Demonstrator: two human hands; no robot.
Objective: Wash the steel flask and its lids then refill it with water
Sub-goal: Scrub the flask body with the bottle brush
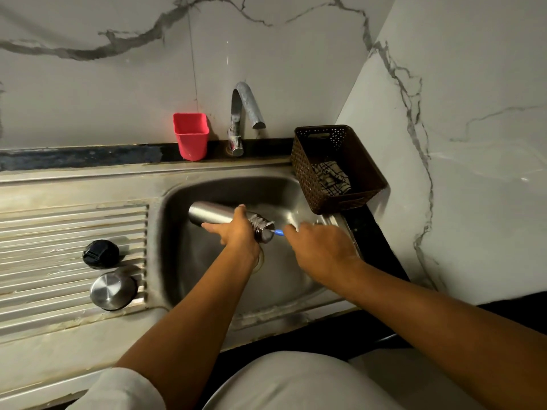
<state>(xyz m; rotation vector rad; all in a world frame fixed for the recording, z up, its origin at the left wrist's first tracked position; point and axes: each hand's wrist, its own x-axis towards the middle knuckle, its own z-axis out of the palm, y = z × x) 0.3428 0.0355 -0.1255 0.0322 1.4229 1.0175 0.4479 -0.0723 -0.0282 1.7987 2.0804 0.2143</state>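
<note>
The steel flask (211, 213) lies almost level above the sink basin (284, 279), its open mouth pointing right. My left hand (236, 232) grips it round the neck end. My right hand (321, 251) holds a brush with a blue handle (279, 232) that goes into the flask's mouth; the bristle end is hidden inside. On the ribbed drainboard (59, 232) to the left sit a black inner lid (100, 253) and a steel cap (113, 290).
The tap (247, 109) stands behind the basin with no water running. A red plastic cup (191, 135) is at its left. A brown woven basket (337, 167) with a checked cloth stands at the sink's right rear corner, beside the marble wall.
</note>
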